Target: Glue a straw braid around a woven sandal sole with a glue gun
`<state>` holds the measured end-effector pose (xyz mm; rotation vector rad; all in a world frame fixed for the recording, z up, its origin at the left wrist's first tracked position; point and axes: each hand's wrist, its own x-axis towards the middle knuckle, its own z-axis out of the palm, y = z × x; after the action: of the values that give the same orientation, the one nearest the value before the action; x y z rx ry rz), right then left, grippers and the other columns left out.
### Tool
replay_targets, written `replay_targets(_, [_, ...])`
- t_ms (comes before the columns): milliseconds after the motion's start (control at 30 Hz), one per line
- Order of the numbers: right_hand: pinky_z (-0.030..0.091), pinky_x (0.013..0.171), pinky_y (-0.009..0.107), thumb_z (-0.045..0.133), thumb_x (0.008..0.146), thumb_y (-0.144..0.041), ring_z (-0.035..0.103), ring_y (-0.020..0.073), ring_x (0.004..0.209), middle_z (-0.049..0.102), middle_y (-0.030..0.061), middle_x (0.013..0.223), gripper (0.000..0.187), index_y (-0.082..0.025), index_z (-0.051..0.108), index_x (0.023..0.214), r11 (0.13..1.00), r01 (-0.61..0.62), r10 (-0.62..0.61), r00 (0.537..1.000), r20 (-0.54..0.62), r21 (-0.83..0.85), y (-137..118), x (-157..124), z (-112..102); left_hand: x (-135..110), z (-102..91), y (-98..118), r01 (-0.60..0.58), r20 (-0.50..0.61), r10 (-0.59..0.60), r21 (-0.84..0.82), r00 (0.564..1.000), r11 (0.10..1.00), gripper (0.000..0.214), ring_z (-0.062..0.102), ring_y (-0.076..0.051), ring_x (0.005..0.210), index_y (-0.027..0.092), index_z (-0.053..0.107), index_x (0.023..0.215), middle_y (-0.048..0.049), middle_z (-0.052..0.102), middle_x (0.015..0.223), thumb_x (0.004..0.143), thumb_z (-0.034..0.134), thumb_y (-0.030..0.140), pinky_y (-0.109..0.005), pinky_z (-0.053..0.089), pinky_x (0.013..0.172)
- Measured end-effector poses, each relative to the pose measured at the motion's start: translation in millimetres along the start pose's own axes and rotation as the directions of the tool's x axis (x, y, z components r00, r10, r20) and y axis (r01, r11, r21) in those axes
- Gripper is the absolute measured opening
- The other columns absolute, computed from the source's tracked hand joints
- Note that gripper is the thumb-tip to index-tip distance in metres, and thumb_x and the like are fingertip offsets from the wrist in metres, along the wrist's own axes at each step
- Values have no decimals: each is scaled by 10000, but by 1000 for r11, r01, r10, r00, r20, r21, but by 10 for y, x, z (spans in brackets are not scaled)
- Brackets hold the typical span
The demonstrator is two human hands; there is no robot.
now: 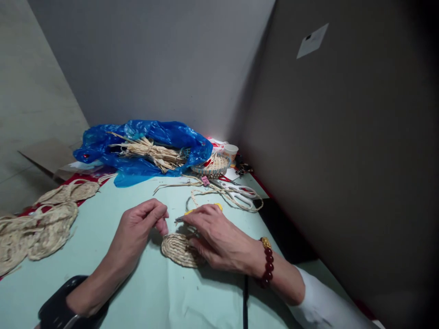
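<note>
Bare mint tabletop (pixel 144 294) is leaving passage at lower centre, left of a black strip (pixel 245 304). The right hand (pixel 219 235) and woven oval (pixel 176 249) are filling the middle; white-handled scissors (pixel 236 187) are obstructing right of centre, a blue bag (pixel 99 141) is blocking above centre-left, and a dark partition (pixel 343 151) is bounding the right.

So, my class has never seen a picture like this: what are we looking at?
No machine here, just a person's left hand and right hand. The one picture comes from a camera worn on their head, looking forward and down. On the pale green tabletop, the right hand is over one end of a small woven piece; a tool with yellow parts shows by its fingers, perhaps held. The left hand is pinched beside the piece; whether it holds a strand is unclear. Around lie more woven pieces, white-handled scissors and a blue bag with straw.
</note>
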<state>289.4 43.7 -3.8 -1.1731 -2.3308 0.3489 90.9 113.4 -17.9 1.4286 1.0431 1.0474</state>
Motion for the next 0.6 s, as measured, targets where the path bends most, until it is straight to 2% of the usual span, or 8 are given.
replay_targets(100, [409,1013,456,574,923,-213,575,278,1149,678,162,1212,319,-126,593,1229,991,-69,88,982,-169,117,65,-17,-89,-11,-28,45,-12,-9,12,-6,1000,1000,178,690,-158,718,218,705,752,-17,766,693,824,705,381,-249,495,738])
replay_targets(233, [448,1008,428,564,973,-296,632,241,1131,704,115,1208,246,-187,656,1173,933,-153,273,892,-361,326,170,-27,-244,-10,-80,82,-28,-40,26,-42,999,999,142,718,-182,778,236,711,842,-2,785,759,814,724,374,-281,523,775])
replay_targets(367, [509,975,375,584,966,-331,667,206,1104,727,77,1161,205,-212,678,1105,848,-88,355,827,-435,523,285,-29,-346,2,-97,141,-36,-63,29,-103,998,994,99,717,-172,735,229,688,845,17,758,745,804,720,312,-268,556,689])
replay_targets(433, [517,969,359,598,960,-332,674,194,1092,735,63,1134,192,-220,677,1095,806,-47,388,795,-466,590,319,-55,-370,-12,-100,181,-28,-60,20,-128,998,991,100,695,-159,617,216,673,826,25,728,689,780,730,283,-256,549,581])
replay_targets(533, [514,966,352,628,947,-326,677,191,1096,741,53,1124,189,-231,678,1103,750,-14,441,757,-483,661,303,-149,-386,-66,-114,236,-19,-53,11,-151,999,988,130,569,-113,385,204,644,785,51,650,563,760,740,288,-219,430,384])
replay_targets(600, [519,952,350,651,934,-326,683,195,1087,751,53,1094,196,-228,684,1101,719,-14,473,743,-474,695,252,-238,-386,-109,-125,268,-19,-55,10,-177,998,984,160,459,-75,301,211,610,734,86,529,452,792,720,311,-190,311,331])
